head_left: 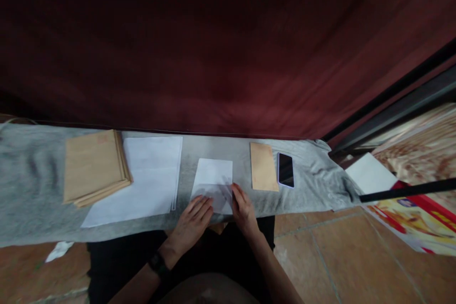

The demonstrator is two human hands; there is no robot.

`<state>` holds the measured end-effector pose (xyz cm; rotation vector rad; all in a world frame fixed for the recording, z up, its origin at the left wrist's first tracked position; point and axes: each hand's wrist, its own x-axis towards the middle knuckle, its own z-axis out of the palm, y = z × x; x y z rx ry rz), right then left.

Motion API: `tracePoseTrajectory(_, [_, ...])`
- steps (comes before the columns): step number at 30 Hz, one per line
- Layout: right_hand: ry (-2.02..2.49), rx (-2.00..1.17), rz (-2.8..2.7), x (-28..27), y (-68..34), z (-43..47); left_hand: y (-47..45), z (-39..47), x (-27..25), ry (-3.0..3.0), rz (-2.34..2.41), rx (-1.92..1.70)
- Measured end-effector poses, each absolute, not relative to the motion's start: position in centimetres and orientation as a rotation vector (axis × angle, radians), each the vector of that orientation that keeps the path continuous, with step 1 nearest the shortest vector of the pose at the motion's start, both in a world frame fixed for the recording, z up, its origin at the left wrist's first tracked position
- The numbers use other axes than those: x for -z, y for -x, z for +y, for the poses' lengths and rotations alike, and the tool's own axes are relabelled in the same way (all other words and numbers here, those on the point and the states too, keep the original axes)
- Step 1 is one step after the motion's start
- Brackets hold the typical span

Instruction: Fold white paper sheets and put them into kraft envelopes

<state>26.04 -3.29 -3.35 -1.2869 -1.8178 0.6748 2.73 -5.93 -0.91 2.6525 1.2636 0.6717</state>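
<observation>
A small white sheet of paper (213,171), apparently folded, lies on the grey cloth in front of me. My left hand (194,221) rests on its lower left part with the fingers stretched out flat. At the paper's right edge, my right hand (244,206) has its fingers curled together on the rim; the thumb is partly hidden. Shadows of both hands fall across the lower half of the paper. To the right of it lies one brown envelope (263,167). Larger white sheets (153,166) lie to the left, partly under a stack of brown envelopes (94,164).
A phone (286,171) lies right of the single envelope. The grey cloth (306,190) covers a narrow table against a dark red curtain (213,57). Beyond its right end are a black bar (409,190) and a red and yellow box (416,221). Tiled floor (320,247) shows below.
</observation>
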Motion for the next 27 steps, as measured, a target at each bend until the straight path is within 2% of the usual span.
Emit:
tracePoseTrajectory(5, [1.108,-0.652,-2.162,2.1,-27.8,-5.4,-2.9,-6.5,1.5,-2.638,1.319,-0.623])
tracePoseTrajectory(16, [1.118,-0.579,-2.174,2.5,-28.3,-4.5,-0.8,-5.5,1.8,-2.527,1.495,-0.615])
tracePoseTrajectory(22, [1.334,-0.493,-2.085,2.3,-27.2,-2.6,0.8,-3.1,1.6,-2.107,1.57,-0.905])
tracePoseTrajectory(27, [1.648,-0.454,-2.024,1.8,-25.9,0.0,-0.4,-0.4,0.9,-1.717,1.8,-0.889])
